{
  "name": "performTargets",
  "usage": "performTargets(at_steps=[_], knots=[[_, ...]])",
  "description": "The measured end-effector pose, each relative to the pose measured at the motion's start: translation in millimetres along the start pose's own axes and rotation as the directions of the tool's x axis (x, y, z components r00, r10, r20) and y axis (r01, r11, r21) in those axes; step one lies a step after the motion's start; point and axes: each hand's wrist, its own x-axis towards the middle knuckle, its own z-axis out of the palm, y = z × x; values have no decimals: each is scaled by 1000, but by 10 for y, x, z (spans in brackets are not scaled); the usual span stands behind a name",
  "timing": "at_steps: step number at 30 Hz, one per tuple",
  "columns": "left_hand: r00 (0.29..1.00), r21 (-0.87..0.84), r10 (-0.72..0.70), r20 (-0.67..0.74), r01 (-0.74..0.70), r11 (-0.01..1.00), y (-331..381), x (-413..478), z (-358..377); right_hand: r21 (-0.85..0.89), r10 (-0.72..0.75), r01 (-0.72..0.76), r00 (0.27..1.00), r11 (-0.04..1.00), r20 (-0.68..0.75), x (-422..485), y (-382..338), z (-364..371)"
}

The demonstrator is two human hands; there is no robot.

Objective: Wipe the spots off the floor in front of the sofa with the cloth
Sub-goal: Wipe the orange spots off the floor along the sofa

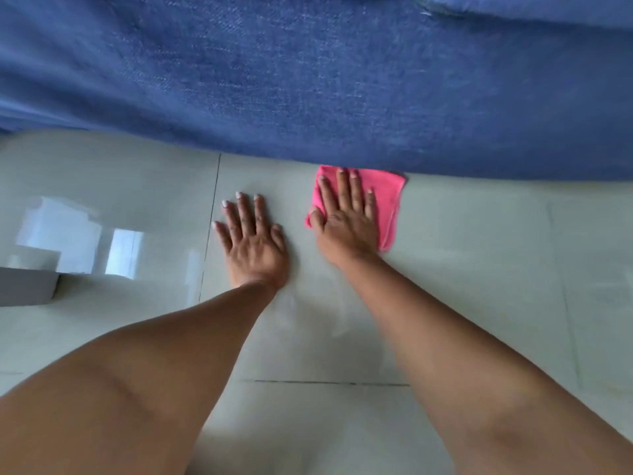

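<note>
My right hand (346,217) lies flat on the folded pink cloth (385,200), fingers spread and pressing it onto the pale floor tile (462,269) at the foot of the blue sofa (308,90), its far edge touching the upholstery. My left hand (251,240) rests just beside it, fingers spread on bare tile, bracing. The cloth appears soft, light and limp; I judge it slides best under a flat palm, not pinched. No spots are discernible.
</note>
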Motion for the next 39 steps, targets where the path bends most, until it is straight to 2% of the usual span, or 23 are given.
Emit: performTargets(at_steps=[2,4,6,7,9,11,14,15,17,19,21,23,26,28,29,31,34,37,39], knots=[[1000,-10,-4,7,4,1000,12,-3,4,-3,-200,200,979,980,36,-265,-106,59],[1000,-7,-4,-3,4,1000,24,-8,12,-8,-374,375,926,927,59,-608,64,117],[1000,-1,-12,-1,12,1000,21,-6,16,-49,-467,473,879,880,98,-926,493,122],[1000,8,-15,-2,15,1000,16,-8,18,-74,-459,467,883,881,101,-1040,755,109],[1000,25,-14,-8,14,1000,15,-19,20,-104,-315,321,946,941,68,-1113,1271,34],[1000,27,-10,-7,10,1000,28,-22,24,-92,-48,51,998,994,31,-945,1634,-67],[1000,37,-8,-15,9,999,35,-24,41,-27,270,-270,963,962,4,-384,1642,-167],[1000,41,-6,-15,7,999,36,-20,48,0,328,-328,945,945,-8,-189,1529,-175],[1000,44,-7,-14,8,999,33,-4,54,15,353,-353,935,936,-20,102,1192,-200],[1000,41,-10,-11,11,999,33,-2,50,21,268,-268,963,963,-9,206,786,-210],[1000,31,-4,-7,4,1000,39,-12,42,5,93,-93,995,996,21,79,403,-157],[1000,20,-3,-2,3,1000,42,-17,28,-20,-91,92,994,996,59,-229,187,-55],[1000,10,-9,3,9,1000,40,-21,9,-43,-337,344,934,938,120,-885,347,78],[1000,7,-9,3,8,1000,37,-28,13,-67,-380,393,912,917,153,-1294,748,98],[1000,8,-9,4,9,1000,34,-26,15,-78,-356,370,922,926,150,-1429,1004,84],[1000,6,-7,4,7,1000,29,-29,19,-118,-216,234,964,965,153,-1552,1548,19],[1000,-2,-6,-11,6,1000,20,-34,29,-120,124,-110,986,987,108,-1359,2189,-132],[1000,-3,-10,-24,10,1000,25,-38,50,-53,430,-428,902,902,41,-860,2418,-242],[999,4,-12,-32,12,1000,38,-30,50,-12,530,-530,848,848,-3,-493,2371,-275]])
